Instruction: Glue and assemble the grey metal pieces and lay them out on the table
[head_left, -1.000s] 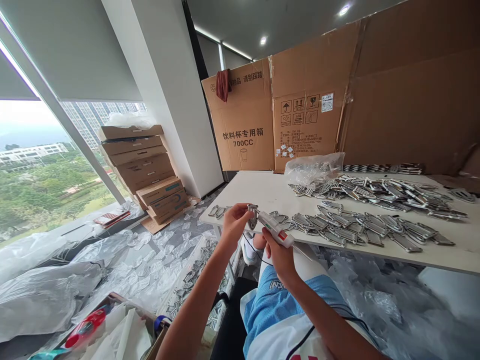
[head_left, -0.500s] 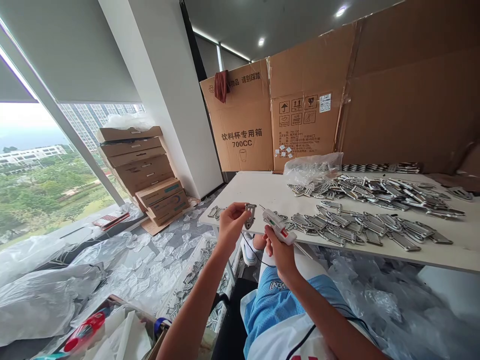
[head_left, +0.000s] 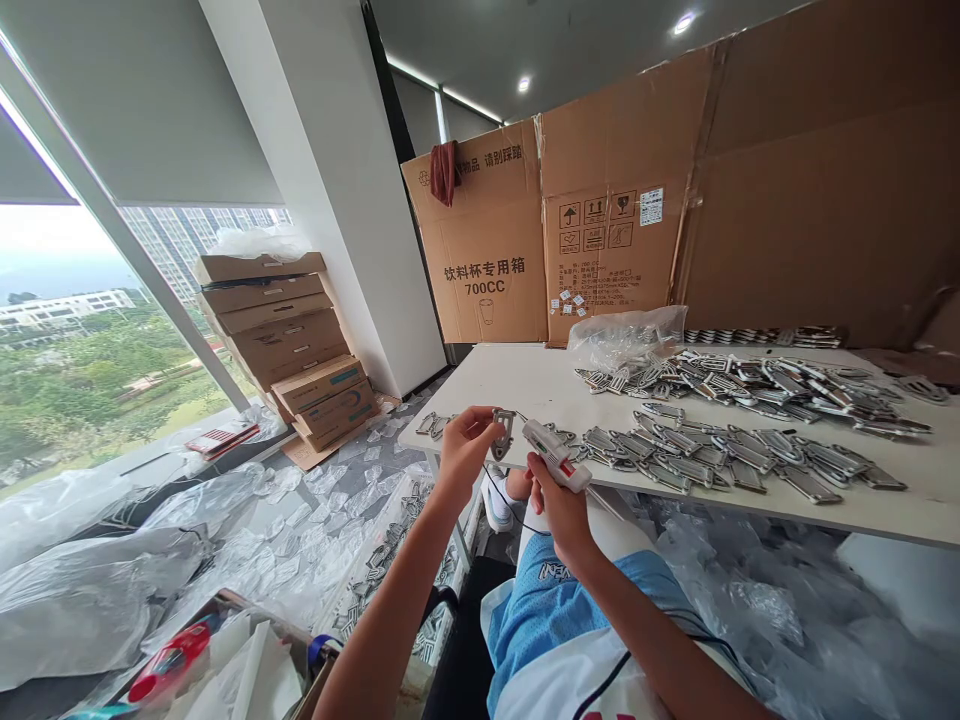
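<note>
My left hand [head_left: 466,445] pinches a small grey metal piece [head_left: 504,432] upright over the near edge of the white table [head_left: 517,380]. In my right hand [head_left: 559,500] is a white handheld tool [head_left: 553,453] with a thin tip, a red mark and a cord. Its tip points up and left and is at the upper right edge of the metal piece; whether they touch is too small to tell. Right of the tool, a heap of similar metal pieces [head_left: 675,447] lies along the table's front.
Behind are a larger heap of metal pieces [head_left: 772,385], a clear plastic bag [head_left: 626,338] and a cardboard wall [head_left: 615,200]. Stacked boxes [head_left: 285,330] stand at the left. A bin of metal pieces [head_left: 382,550] and plastic wrappers [head_left: 262,540] lie below the table.
The tool in my right hand has shifted slightly left, so its tip is now at the metal piece. The piece in my left hand has turned slightly.
</note>
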